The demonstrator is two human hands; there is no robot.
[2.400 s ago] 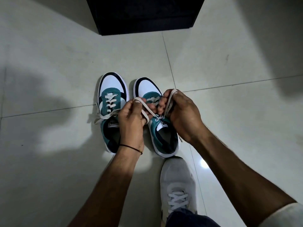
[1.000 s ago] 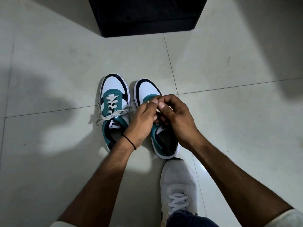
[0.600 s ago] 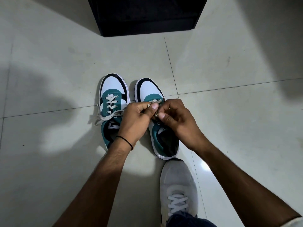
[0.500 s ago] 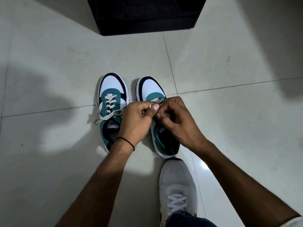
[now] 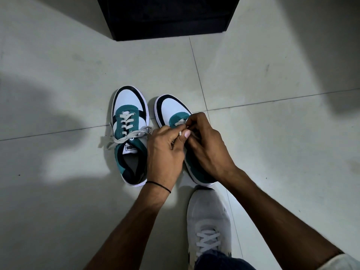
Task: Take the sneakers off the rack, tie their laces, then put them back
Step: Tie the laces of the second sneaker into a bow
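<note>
I have both hands bunched together over the tongue of the teal, white and black sneaker on the right [image 5: 171,108], the one lying under my fingers. My left hand [image 5: 165,151] is closed, thumb and forefinger pinching a bit of flat off-white lace [image 5: 180,133]; my right hand [image 5: 206,145] is curled shut against it, fingertips [image 5: 194,121] nipping lace just past my left thumb. The rest of that lace is hidden beneath my knuckles, so I can't tell how far the knot has got. I hold the two ends this close, I think, so the crossing stays tight while I work it.

Just left of my left hand stands the matching teal, white and black sneaker [image 5: 129,133], toe pointing away from me, its off-white lace [image 5: 124,139] already in a loose bow whose loops spill onto the pale tiled floor [image 5: 58,191]. The pair sit side by side, nearly touching, within easy reach of both hands.

Beyond my fingers, well apart from the shoes, is the dark shoe rack [image 5: 167,18] they must return to. Below my right wrist is my own grey mesh shoe [image 5: 208,215], planted just behind the heel of the sneaker I'm tying. On my left wrist is a thin black band [image 5: 158,185].
</note>
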